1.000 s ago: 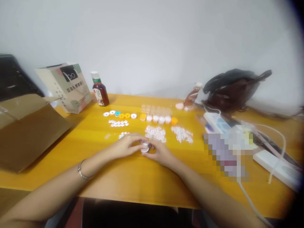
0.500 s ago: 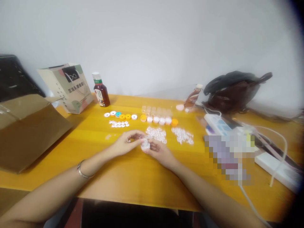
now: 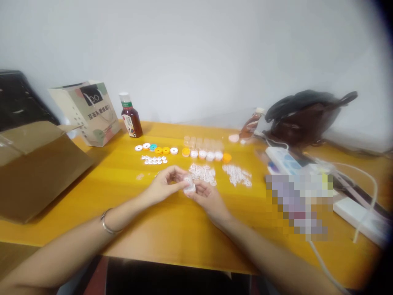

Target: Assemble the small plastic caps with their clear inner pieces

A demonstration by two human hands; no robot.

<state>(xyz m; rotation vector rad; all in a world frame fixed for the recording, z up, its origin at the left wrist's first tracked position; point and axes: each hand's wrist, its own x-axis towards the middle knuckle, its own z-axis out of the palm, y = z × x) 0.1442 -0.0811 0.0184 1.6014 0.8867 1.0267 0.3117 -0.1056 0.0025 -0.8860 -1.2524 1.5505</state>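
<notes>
Between my two hands, above the table's middle, is a small round clear-and-white plastic piece (image 3: 189, 186), its detail blurred. My left hand (image 3: 167, 182) pinches it from the left with thumb and fingers. From the right, my right hand (image 3: 210, 199) grips its other side. Just beyond my hands lie two heaps of small white plastic pieces, a nearer heap (image 3: 203, 174) and a right heap (image 3: 237, 175). Farther back runs a row of white and orange round caps (image 3: 210, 156), with clear cups (image 3: 204, 143) behind it. More coloured rings (image 3: 158, 150) and small white discs (image 3: 154, 159) lie left.
A cardboard box (image 3: 39, 172) and a paper bag (image 3: 95, 116) stand left, near a dark bottle (image 3: 131, 119). To the right are another bottle (image 3: 251, 125), a dark bag (image 3: 303, 119), a power strip (image 3: 357, 217) and cables. The yellow table (image 3: 172, 241) ends before me.
The view has shifted very slightly. Both hands stay around the small plastic piece, which appears turned a little between the fingers.
</notes>
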